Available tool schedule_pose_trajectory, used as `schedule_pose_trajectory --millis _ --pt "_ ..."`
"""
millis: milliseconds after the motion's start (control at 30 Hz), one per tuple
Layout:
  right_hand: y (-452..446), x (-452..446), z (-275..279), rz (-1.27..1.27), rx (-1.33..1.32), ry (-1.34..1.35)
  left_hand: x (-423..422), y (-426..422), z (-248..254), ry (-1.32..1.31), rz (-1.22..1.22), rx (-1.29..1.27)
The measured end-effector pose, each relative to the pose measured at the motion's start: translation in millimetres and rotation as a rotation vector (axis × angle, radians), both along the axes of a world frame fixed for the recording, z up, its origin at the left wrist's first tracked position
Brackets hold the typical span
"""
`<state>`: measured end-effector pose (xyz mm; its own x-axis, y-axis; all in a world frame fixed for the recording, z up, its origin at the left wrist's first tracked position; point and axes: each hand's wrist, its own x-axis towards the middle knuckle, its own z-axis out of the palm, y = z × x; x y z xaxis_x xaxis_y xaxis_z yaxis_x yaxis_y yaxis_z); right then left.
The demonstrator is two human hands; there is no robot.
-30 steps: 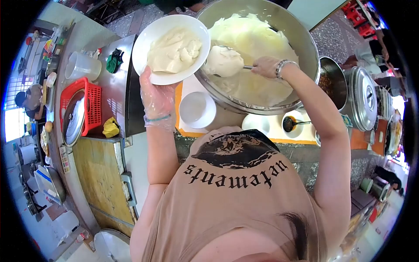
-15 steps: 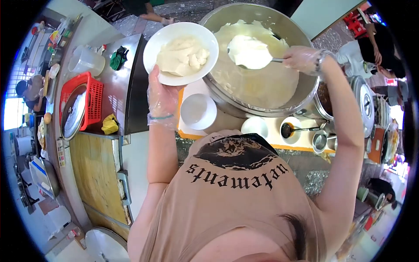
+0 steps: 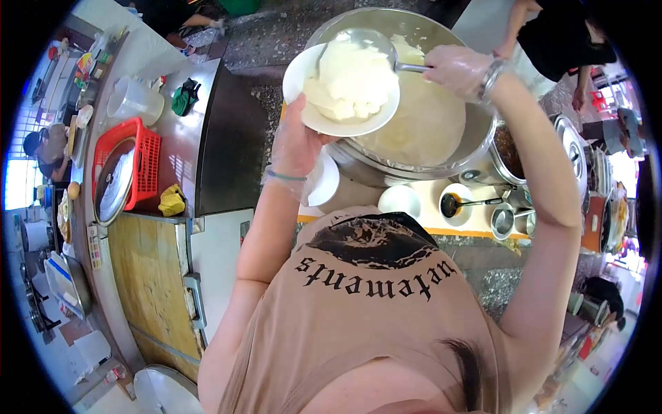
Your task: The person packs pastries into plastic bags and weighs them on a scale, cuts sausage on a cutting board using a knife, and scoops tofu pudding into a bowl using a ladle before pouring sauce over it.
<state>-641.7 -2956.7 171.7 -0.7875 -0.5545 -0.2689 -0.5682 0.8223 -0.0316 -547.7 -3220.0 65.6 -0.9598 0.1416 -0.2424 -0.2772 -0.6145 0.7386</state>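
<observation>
My left hand (image 3: 298, 146), in a clear plastic glove, grips a white bowl (image 3: 294, 81) by its near edge. Soft white curd, like tofu pudding (image 3: 353, 79), fills the bowl. My right hand (image 3: 456, 71), also gloved, is closed round the handle of a metal ladle (image 3: 411, 67). The ladle's head is tipped over the bowl, against the curd. Behind and beneath is a large metal pot (image 3: 480, 134) holding more pale curd (image 3: 431, 131) with liquid on top. The bowl overlaps the pot's left side.
White bowls (image 3: 398, 201) stand on the counter near me. One holds dark sauce and a black-handled ladle (image 3: 476, 202). A small strainer (image 3: 503, 219) and lidded pots (image 3: 569, 148) are at right. A red basket (image 3: 148, 162) sits left. Other people (image 3: 562, 38) stand beyond.
My left hand has brought the bowl right, over the pot's edge. The ladle has moved left from above the pot to the bowl, and its curd now lies in the bowl.
</observation>
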Motion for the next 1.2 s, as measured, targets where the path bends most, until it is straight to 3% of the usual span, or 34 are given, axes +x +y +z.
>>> schedule_pose_trajectory --millis 167,300,567,667,767,867,933,967,1100,1133,1200 --pt "-4.7 24.9 -8.3 -0.268 0.038 0.388 1.8 2.8 -5.0 -0.021 -0.034 0.033" --pt "-8.1 58.2 8.3 -0.392 -0.039 0.367 4.7 2.2 -8.7 -0.03 -0.017 0.088" --pt "23.6 106.7 -15.9 -0.214 -0.084 0.373 29.9 39.3 2.6 -0.091 0.008 0.063" --pt "56.7 121.7 0.7 -0.422 -0.272 0.536 43.9 56.6 1.7 -0.058 0.084 0.092" --pt "92.9 161.0 16.1 -0.686 -0.479 0.365 59.5 65.9 -2.5 -0.054 0.178 0.056" --pt "145.3 223.2 6.0 -0.7 -0.49 0.174 80.9 64.1 -2.2 -0.096 0.283 0.017" --pt "168.2 266.1 -9.3 -1.034 -0.43 -0.177 87.8 55.6 -6.7 -0.065 0.274 -0.011" --pt "178.1 281.9 -22.7 -1.072 -0.423 -0.177 91.7 48.9 -9.6 -0.039 0.237 0.001" --pt "186.4 320.8 -139.2 -1.082 -0.26 -0.538 102.2 36.2 -8.2 -0.109 0.213 0.03" --pt "169.0 305.8 -159.4 -1.095 -0.1 -0.702 103.9 36.6 -8.5 -0.085 0.21 0.008" --pt "163.2 296.5 -260.7 -0.889 0.017 -0.82 110.3 34.4 -9.5 -0.07 0.193 -0.015"
